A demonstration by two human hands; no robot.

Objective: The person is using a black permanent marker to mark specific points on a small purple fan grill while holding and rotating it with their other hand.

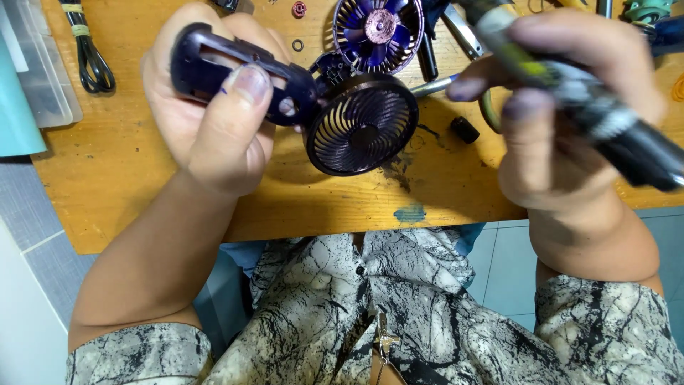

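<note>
My left hand (pixel 214 114) grips the dark purple handle of a small hand-held fan (pixel 360 125), its round grille facing me above the wooden table (pixel 128 185). My right hand (pixel 563 121) is closed around a screwdriver (pixel 605 114) with a dark, yellow and grey handle; its metal shaft (pixel 431 86) points left, with the tip at the fan's edge. Behind the fan lies the detached blue blade assembly (pixel 379 30) in its round housing.
A coiled black cable (pixel 89 53) and a clear plastic box (pixel 39 64) lie at the left of the table. A small black cap (pixel 464 129), a red ring (pixel 298 9), a black ring (pixel 297 45) and assorted tools (pixel 463 32) lie near the far edge.
</note>
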